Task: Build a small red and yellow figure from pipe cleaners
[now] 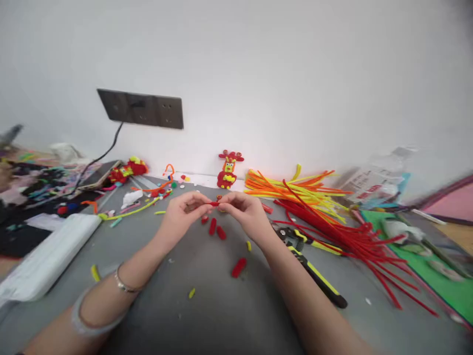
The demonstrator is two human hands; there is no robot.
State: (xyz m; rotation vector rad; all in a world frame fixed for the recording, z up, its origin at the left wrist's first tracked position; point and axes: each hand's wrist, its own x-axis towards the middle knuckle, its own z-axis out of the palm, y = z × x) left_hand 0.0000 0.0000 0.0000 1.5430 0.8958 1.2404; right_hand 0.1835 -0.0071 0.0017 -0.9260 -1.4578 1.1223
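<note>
Between the fingertips of both hands is a short piece of red pipe cleaner (213, 203). My left hand (186, 213) pinches one end of it, and my right hand (246, 213) pinches the other. Just below them on the grey table lie small red fuzzy pieces (220, 232), with a larger red piece (239, 267) nearer to me. Behind the hands, a red and yellow pipe-cleaner figure (226, 177) with a wide red hat leans upright against the wall.
Yellow and orange pipe cleaners (295, 190) and a red bundle (343, 241) spread over the right side. Black and yellow pliers (314, 276) lie by my right forearm. At left are a white power strip (55, 256), beads and another red figure (127, 170).
</note>
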